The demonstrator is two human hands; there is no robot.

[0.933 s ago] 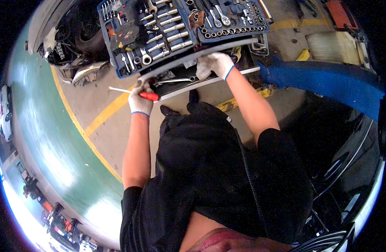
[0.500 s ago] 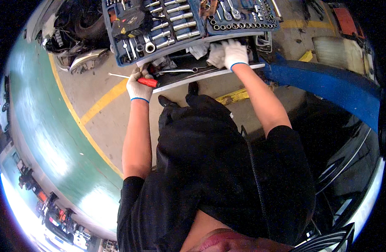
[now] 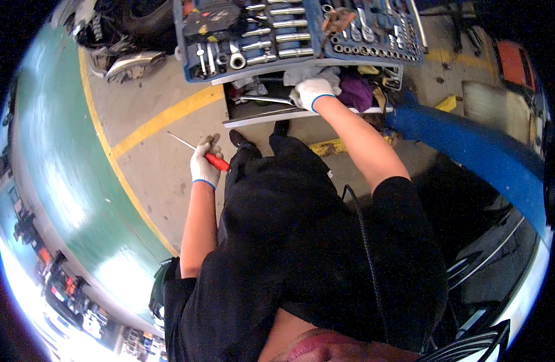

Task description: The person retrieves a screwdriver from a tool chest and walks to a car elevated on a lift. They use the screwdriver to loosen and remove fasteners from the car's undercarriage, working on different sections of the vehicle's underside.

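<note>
My left hand (image 3: 206, 161), in a white knit glove with a blue cuff, is closed round a screwdriver (image 3: 217, 162). Its handle is red and its long thin shaft points away to the far left, over the floor. My right hand (image 3: 313, 93), gloved the same way, reaches into a pulled-out drawer (image 3: 253, 120) with its fingers curled. Those fingers meet the end of a long wrench (image 3: 262, 98) and the edge of a grey rag (image 3: 320, 75); what they grip is hidden. A purple cloth (image 3: 357, 92) lies just right of that hand.
Above the drawer lies an opened blue tool case (image 3: 317, 48) with sockets, ratchets and combination wrenches (image 3: 236, 55). A blue lift arm (image 3: 464, 133) stretches across the right side. At far left are vehicle parts with a tyre (image 3: 146, 24). Yellow lines (image 3: 163, 120) mark the floor.
My left hand has come back from the drawer toward my body with the screwdriver. My right hand has shifted left and nearer; the purple cloth now shows. The view has turned slightly.
</note>
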